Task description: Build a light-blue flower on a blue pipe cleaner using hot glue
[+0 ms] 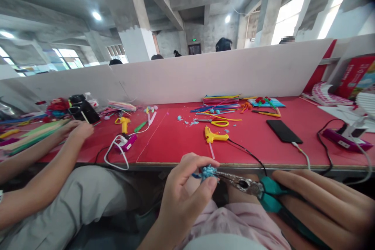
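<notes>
Between the thumb and fingers of my left hand (187,195) is a small light-blue fuzzy piece (208,172), which looks like bunched pipe cleaner. A darker blue stem sticks out of its left side. My right hand (328,199) is wrapped round the green handles of a pair of long-nose pliers (249,185). The plier tips reach the right side of the blue piece; whether they grip it I cannot tell. Both hands are above my lap, in front of the table edge.
On the red table (172,144) lie a yellow glue gun (215,136), scissors (218,122), pipe cleaners (219,102), a black phone (283,131) on a cable and a purple power strip (347,140). At left, a co-worker's hands (80,129) are near a second glue gun (124,124). A white partition (205,74) stands behind.
</notes>
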`<state>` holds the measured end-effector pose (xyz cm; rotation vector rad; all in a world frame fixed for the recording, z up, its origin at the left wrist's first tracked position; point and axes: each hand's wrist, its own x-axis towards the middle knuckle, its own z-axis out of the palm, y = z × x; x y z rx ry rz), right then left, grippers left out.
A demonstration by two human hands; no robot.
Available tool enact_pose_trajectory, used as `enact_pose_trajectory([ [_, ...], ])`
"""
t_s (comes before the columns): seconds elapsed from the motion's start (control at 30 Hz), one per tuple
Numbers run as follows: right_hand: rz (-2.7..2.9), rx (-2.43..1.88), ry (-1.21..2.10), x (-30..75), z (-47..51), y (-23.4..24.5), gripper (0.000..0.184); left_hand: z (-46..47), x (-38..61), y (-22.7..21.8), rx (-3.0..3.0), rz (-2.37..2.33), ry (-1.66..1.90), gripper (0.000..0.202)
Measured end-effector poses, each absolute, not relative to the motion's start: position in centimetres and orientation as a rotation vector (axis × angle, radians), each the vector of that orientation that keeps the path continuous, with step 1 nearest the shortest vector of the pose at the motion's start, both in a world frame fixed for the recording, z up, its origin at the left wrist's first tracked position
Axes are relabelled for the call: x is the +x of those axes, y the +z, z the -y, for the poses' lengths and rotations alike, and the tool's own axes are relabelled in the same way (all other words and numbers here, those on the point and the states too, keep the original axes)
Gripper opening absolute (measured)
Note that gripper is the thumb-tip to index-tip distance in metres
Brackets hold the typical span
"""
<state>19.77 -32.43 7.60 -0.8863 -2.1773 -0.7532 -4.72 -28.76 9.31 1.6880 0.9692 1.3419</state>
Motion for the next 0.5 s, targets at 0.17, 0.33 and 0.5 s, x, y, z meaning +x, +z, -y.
enact_pose_trajectory([
  [0.17,2.169,-0.872,-0.715,19.3,32.3,8.1,0.022,28.7,-4.7,9.3,1.699,-0.978,1.319,0.015],
  [0.33,2.171,-0.878,-0.589,18.9,32.2,8.6,0.023,28.6,-4.6,9.3,1.699,-0.964,1.333,0.014],
  [0.5,2.184,-0.9,-0.491,18.8,32.2,8.7,0.018,28.5,-4.5,9.1,1.696,-0.946,1.373,0.014],
])
